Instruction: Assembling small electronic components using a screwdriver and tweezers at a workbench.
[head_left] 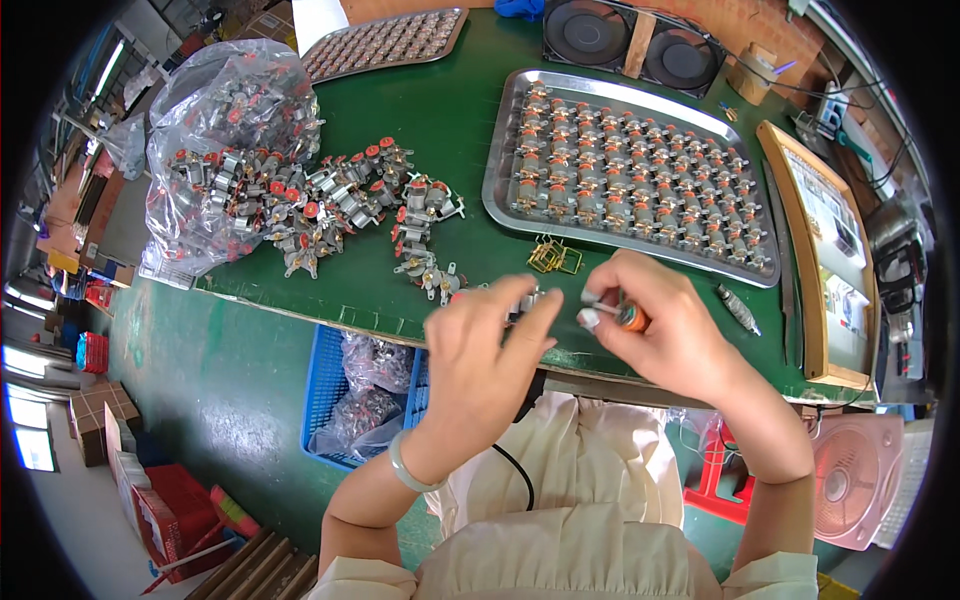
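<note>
My left hand [480, 340] is at the front edge of the green table, thumb and fingers curved around a small metal part [527, 300] that they mostly hide. Close to its right, my right hand [670, 325] is closed on a short tool with an orange handle [632, 317] and a thin metal shaft pointing left. A gap separates the two hands. Just beyond them lie several brass wire frames [555, 256]. Left of these, a loose heap of metal parts with red discs [320, 200] spills out of a clear plastic bag [180, 110].
A steel tray [497, 170] holds rows of similar parts; another tray [455, 35] stands far left. A metal cylinder [738, 308] and wooden frame [775, 150] lie right. Two round speakers [588, 32] stand behind. Below the edge is a blue crate [325, 380]; a pink fan [850, 480] stands lower right.
</note>
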